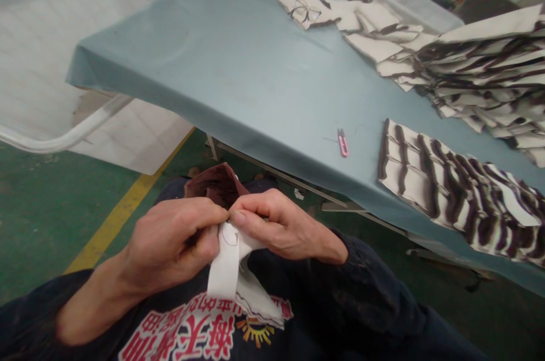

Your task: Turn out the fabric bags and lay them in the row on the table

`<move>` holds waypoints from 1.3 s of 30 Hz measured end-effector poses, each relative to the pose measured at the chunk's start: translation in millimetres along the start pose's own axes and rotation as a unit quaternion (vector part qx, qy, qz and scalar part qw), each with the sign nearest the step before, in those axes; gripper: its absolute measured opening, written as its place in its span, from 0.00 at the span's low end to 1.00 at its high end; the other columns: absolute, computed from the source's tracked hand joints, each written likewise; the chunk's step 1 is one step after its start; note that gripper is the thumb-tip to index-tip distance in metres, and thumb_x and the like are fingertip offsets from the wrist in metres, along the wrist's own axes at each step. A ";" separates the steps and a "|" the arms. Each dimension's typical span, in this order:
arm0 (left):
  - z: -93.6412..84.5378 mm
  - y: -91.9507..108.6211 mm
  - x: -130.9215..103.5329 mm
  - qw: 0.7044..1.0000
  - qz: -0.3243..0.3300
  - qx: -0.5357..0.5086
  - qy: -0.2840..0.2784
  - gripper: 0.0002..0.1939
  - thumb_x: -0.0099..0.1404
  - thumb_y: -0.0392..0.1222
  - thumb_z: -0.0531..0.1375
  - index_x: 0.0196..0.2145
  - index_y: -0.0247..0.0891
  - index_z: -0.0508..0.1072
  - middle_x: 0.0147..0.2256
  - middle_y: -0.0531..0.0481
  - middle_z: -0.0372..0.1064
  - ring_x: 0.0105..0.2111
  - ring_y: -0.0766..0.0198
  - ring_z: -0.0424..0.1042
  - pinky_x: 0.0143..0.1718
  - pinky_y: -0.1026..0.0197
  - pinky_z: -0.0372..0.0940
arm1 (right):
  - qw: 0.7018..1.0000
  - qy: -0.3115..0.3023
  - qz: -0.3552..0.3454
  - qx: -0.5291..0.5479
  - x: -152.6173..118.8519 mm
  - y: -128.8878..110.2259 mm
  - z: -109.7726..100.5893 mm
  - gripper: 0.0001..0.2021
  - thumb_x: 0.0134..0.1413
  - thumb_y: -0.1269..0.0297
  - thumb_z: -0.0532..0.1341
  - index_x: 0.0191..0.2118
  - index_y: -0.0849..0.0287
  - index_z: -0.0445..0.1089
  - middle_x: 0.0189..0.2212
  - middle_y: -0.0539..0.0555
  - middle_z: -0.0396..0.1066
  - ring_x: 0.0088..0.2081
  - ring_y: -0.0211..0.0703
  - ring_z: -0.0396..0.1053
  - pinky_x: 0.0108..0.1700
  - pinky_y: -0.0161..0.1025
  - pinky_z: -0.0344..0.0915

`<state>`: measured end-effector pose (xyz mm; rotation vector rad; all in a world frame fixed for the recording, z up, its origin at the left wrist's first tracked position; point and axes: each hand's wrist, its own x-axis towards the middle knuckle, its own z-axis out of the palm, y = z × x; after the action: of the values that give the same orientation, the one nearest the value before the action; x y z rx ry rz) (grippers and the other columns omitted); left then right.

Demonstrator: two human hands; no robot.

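Close to my body, my left hand [170,239] and my right hand [283,225] meet with fingers pinched, both closed on a sewn fabric piece [259,296]. Its pale part hangs below the fingers, and a dark red-brown part [217,184] shows beyond them. A white strip [224,270] with a thin dark curl near its top hangs between the hands, beside the left fingers. The exact pinch point is hidden by the fingertips. Pink thread snips [343,143] lie on the table [238,60] in front of me.
Overlapping cream and dark-brown fabric pieces [417,179] line the table's right front, with a larger heap [489,71] behind. Eyeglasses [304,11] rest on fabric at the back. A large white bin [63,54] stands left, and a clear bin [413,6] stands beyond the table.
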<state>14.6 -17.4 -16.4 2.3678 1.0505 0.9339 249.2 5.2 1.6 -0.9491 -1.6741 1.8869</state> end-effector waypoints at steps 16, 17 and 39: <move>-1.7 4.2 4.9 0.991 -0.042 -0.117 -0.044 0.13 0.75 0.29 0.55 0.38 0.43 0.75 0.27 0.58 0.75 0.23 0.69 0.72 0.25 0.66 0.63 | 0.964 0.032 0.024 0.264 4.0 24.5 21.9 0.28 0.55 0.37 0.79 0.28 0.56 0.70 0.21 0.43 0.59 0.23 0.32 0.50 0.23 0.33 0.46; -3.9 5.5 4.9 0.991 -0.057 -0.112 -0.047 0.12 0.76 0.31 0.56 0.40 0.44 0.77 0.27 0.59 0.76 0.23 0.69 0.73 0.25 0.66 0.64 | 0.966 0.027 0.027 0.254 2.8 22.4 20.1 0.29 0.54 0.37 0.79 0.28 0.56 0.70 0.21 0.42 0.60 0.22 0.32 0.51 0.23 0.33 0.47; -6.1 -4.1 5.1 0.993 0.094 -0.075 -0.009 0.12 0.86 0.36 0.51 0.41 0.47 0.63 0.28 0.59 0.71 0.25 0.64 0.71 0.30 0.61 0.65 | 0.976 0.051 -0.081 0.196 -0.6 14.1 43.7 0.17 0.60 0.54 0.73 0.29 0.55 0.68 0.21 0.42 0.59 0.22 0.33 0.51 0.24 0.34 0.52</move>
<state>10.8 -10.4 -12.3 2.3732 0.7321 1.0161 219.0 -27.1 -10.7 -0.7116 -1.2167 1.9240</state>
